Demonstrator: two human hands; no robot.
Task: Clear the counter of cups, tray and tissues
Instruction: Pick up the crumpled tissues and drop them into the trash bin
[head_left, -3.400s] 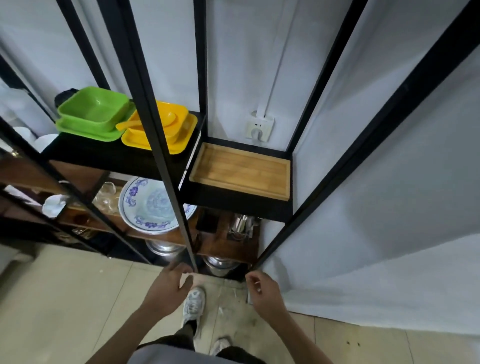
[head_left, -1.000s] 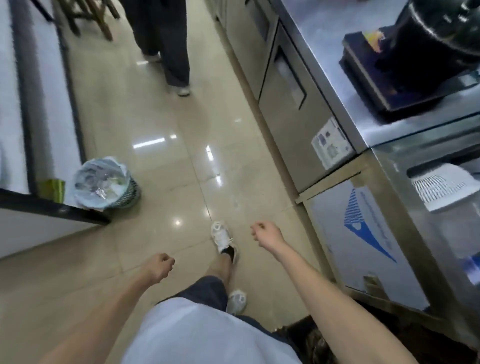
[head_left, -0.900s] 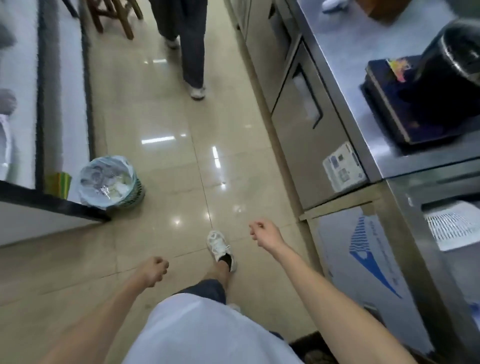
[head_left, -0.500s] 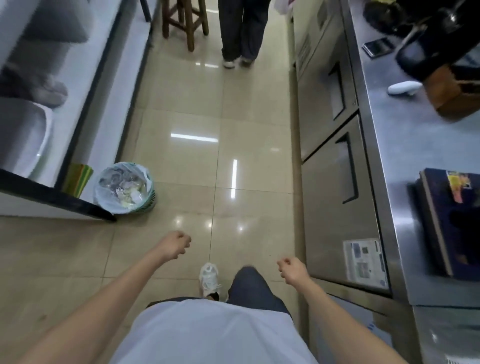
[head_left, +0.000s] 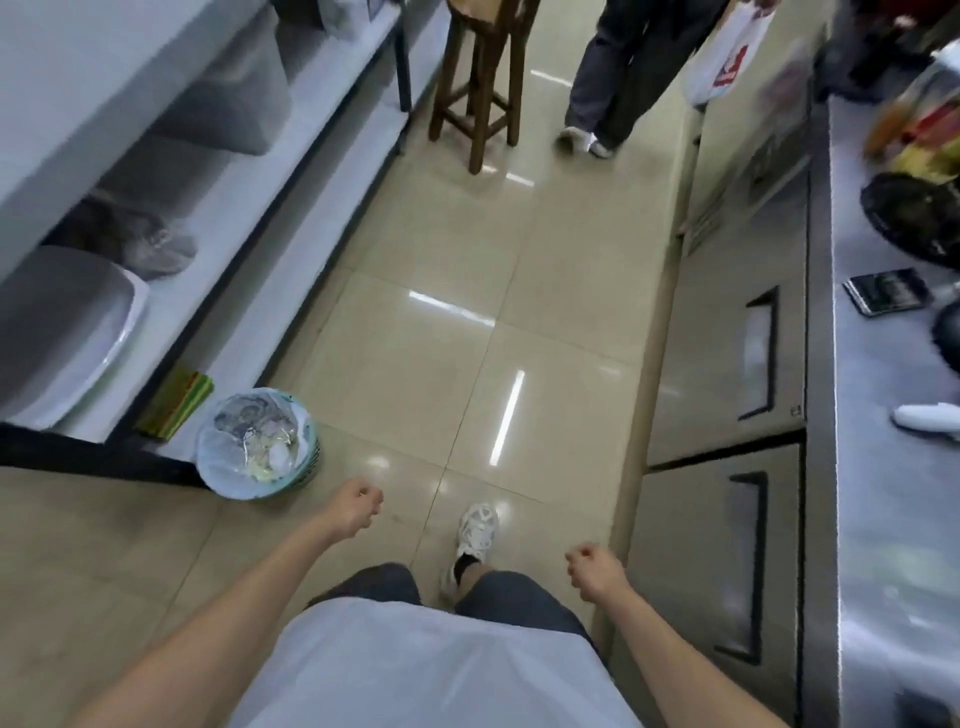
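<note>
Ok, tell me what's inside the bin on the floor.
The bin has a clear liner holding crumpled wrappers and pale scraps; what they are is too blurred to tell. Anything beneath that top layer is covered.

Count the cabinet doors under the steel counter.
2 plain: the near door beside the right hand, and the next door beyond it. Farther fronts are too blurred to count.

Tiled aisle (head_left: 415, 312) open down middle between white shelf unit (head_left: 291, 171) at left and steel counter (head_left: 883, 519) with cabinet doors at right. Lined waste bin (head_left: 258, 444) juts into left edge. Wooden stool (head_left: 480, 88) and standing person's legs (head_left: 618, 78) block far end.
</note>
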